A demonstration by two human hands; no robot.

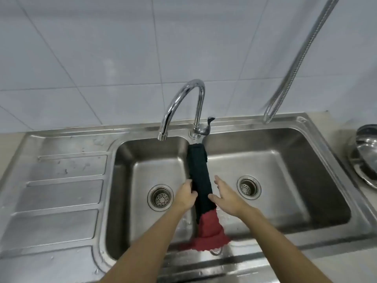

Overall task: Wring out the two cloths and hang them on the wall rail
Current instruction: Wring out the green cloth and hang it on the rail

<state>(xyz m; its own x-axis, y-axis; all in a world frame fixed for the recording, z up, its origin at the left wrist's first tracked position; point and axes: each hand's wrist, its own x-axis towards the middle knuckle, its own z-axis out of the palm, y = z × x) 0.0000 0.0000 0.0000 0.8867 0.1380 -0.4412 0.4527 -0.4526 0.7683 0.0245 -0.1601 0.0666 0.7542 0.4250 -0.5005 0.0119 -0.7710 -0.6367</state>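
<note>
A dark green cloth (199, 170) lies folded along the divider between the two sink basins. A red cloth (210, 231) lies at its near end, over the front rim. My left hand (186, 196) grips the dark cloth's left edge, thumb on top. Just right of the cloth is my right hand (225, 196), fingers spread, thumb touching the cloth's side, holding nothing. No wall rail is in view.
The steel double sink (265, 244) has a drain in each basin and a ribbed drainboard (61, 190) at the left. A chrome tap (183, 105) arches over the left basin. A metal hose (302, 58) hangs at the right. Steel bowls (367, 154) stand at the far right.
</note>
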